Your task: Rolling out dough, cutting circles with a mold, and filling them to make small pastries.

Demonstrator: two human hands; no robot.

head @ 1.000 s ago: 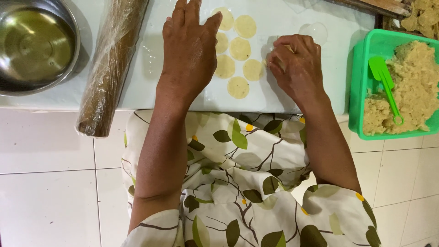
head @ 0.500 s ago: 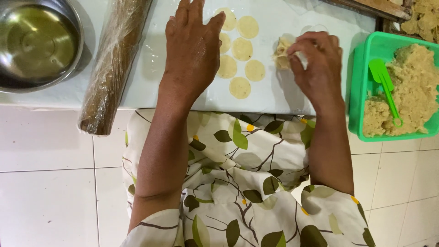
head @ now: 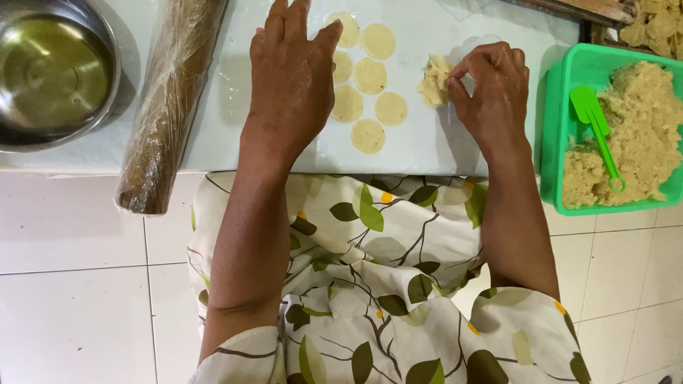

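Right hand [head: 491, 89] pinches a ragged lump of scrap dough [head: 434, 80] between thumb and fingertips, lifting it off the white work sheet [head: 420, 146]. Left hand [head: 292, 78] lies flat and released, palm down, pressing the sheet. Between the hands sit cut dough discs [head: 368, 135]. Step in hand, by judgement: gathering trimmings after cutting. The next move calls for a clean lift clear of the discs. Right of the right hand, a green tub [head: 555, 135] with green spatula [head: 596, 128]; left of the left hand, a wrapped rolling pin [head: 171, 107] and steel bowl [head: 50, 71].
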